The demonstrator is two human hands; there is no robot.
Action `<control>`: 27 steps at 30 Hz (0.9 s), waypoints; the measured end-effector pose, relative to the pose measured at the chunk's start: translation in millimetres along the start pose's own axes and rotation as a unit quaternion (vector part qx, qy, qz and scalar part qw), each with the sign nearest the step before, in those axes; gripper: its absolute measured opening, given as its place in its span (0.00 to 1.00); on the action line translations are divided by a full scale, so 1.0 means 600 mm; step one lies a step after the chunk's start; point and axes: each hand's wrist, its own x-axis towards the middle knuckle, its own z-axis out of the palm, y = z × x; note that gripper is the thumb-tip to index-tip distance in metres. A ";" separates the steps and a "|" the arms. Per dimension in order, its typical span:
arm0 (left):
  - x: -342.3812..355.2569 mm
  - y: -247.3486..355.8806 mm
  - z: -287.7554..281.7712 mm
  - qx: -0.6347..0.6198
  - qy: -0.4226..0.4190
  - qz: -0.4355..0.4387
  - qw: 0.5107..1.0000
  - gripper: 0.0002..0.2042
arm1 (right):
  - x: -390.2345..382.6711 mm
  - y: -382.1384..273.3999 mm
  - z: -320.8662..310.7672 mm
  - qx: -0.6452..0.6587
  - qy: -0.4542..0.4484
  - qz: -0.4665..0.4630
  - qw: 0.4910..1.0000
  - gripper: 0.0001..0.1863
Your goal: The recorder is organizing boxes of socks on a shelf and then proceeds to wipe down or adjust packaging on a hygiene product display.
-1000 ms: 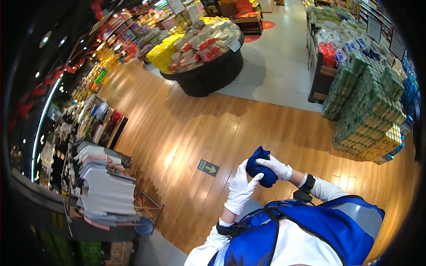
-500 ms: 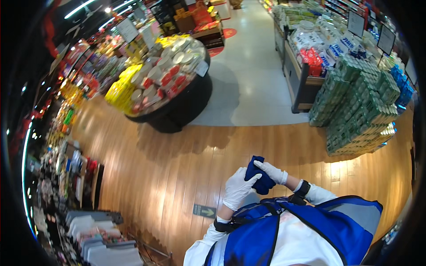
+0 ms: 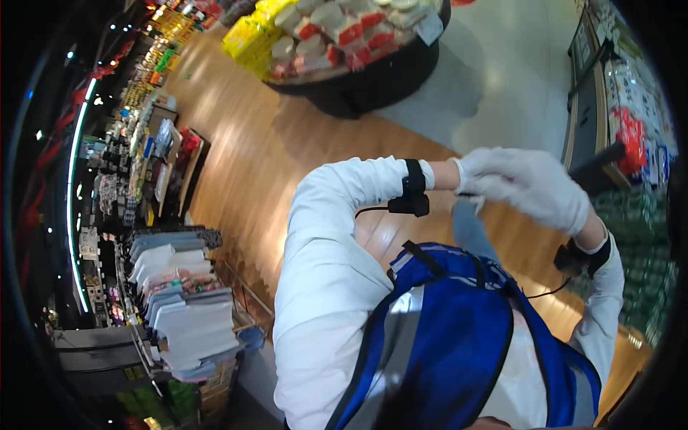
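Note:
My left hand and my right hand, both in white gloves, overlap in front of my chest toward the right. The left forearm reaches across from the left. My right hand comes up from the lower right and covers much of the left one. Fingers are blurred and partly hidden, so their grip does not show. No dark blue cloth shows at the hands; whether it lies hidden between them I cannot tell. Each wrist carries a black strapped device with a thin cable. A blue vest covers my chest.
A round black display stand with tubs and red and yellow packs is ahead. A clothes rack with shirts stands at left. A shelf unit with bagged goods and blurred green stacked packs flank the right.
My view has turned, shifting the round display up and rightward. My hands have moved farther right and now overlap. The dark blue folded cloth they both held is out of sight.

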 end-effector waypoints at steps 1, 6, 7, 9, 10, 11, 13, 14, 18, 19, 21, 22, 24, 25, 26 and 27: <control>-0.001 0.041 0.049 0.007 0.313 0.194 0.930 0.12 | 0.017 -0.024 -0.027 -0.080 -0.063 -0.060 0.993 0.17; 0.169 0.023 -0.069 0.302 -0.070 0.016 0.950 0.13 | 0.163 -0.090 0.011 -0.184 0.104 -0.340 0.916 0.23; 0.200 -0.040 -0.073 0.229 -0.034 0.062 0.971 0.13 | 0.187 -0.093 -0.003 -0.175 0.035 -0.366 0.914 0.21; 0.248 -0.077 -0.050 0.147 0.016 0.083 0.985 0.13 | 0.220 -0.057 -0.030 -0.115 -0.029 -0.391 0.913 0.18; 0.263 -0.092 -0.039 0.119 0.025 0.084 0.989 0.14 | 0.228 -0.042 -0.028 -0.062 -0.028 -0.411 0.909 0.16; 0.284 -0.106 -0.019 0.095 0.012 0.096 0.991 0.14 | 0.240 -0.018 -0.036 -0.076 -0.012 -0.395 0.915 0.16; 0.315 -0.126 -0.018 0.075 -0.007 0.093 0.993 0.14 | 0.272 0.024 -0.054 0.002 -0.042 -0.440 0.897 0.13; 0.325 -0.133 -0.037 0.074 -0.013 0.093 0.993 0.14 | 0.287 0.039 -0.058 -0.010 -0.036 -0.439 0.898 0.13; 0.379 -0.159 -0.110 0.070 -0.054 0.112 0.990 0.15 | 0.323 0.092 -0.064 0.145 0.062 -0.462 0.873 0.07; 0.391 -0.173 -0.138 0.064 -0.053 0.125 0.989 0.15 | 0.335 0.100 -0.075 0.263 0.018 -0.452 0.852 0.07; 0.410 -0.220 -0.198 0.020 -0.026 0.176 0.984 0.15 | 0.350 0.114 -0.111 0.364 -0.084 -0.428 0.823 0.09; 0.412 -0.156 -0.245 0.113 -0.034 0.141 0.983 0.14 | 0.357 0.144 -0.146 0.393 -0.117 -0.410 0.815 0.10; 0.406 -0.101 -0.341 0.178 0.002 0.129 0.976 0.13 | 0.364 0.184 -0.213 0.427 -0.190 -0.383 0.797 0.11; 0.411 -0.119 -0.378 0.142 0.037 0.150 0.978 0.13 | 0.372 0.194 -0.240 0.434 -0.220 -0.372 0.790 0.12; 0.408 -0.106 -0.424 0.123 0.105 0.203 0.966 0.13 | 0.378 0.209 -0.273 0.438 -0.238 -0.361 0.788 0.13; 0.407 -0.108 -0.467 0.147 0.158 0.207 0.954 0.13 | 0.385 0.223 -0.307 0.443 -0.258 -0.348 0.785 0.14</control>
